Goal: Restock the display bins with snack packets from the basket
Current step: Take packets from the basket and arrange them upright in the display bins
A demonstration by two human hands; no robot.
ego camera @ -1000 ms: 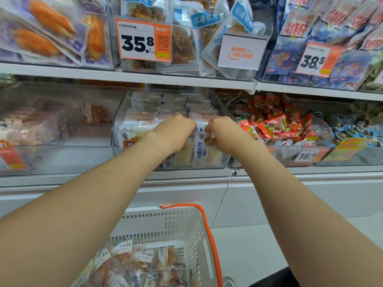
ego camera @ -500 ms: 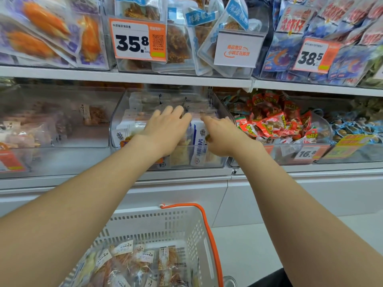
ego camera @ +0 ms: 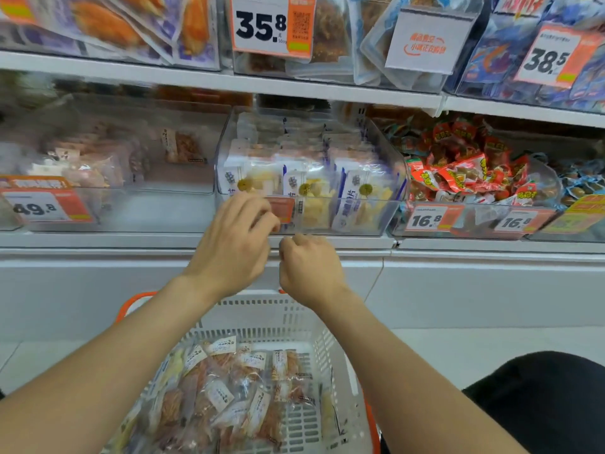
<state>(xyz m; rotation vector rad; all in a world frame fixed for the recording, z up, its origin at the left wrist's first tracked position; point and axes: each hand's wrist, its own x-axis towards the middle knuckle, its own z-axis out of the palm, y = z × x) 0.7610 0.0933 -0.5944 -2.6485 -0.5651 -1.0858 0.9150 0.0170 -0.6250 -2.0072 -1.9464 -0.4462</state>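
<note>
Left hand (ego camera: 232, 247), right hand (ego camera: 309, 270) before one bin (ego camera: 389, 221); three front packets (ego camera: 311, 198); one basket (ego camera: 262, 303).

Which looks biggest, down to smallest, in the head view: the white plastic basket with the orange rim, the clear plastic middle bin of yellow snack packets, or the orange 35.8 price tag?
1. white plastic basket, though nearest the camera, which inflates it.
2. clear plastic middle bin.
3. orange 35.8 price tag.

Head-worn wide-angle camera looks forward and down, close to the display bins (ego camera: 389, 152) above the basket (ego camera: 255, 309).
</note>
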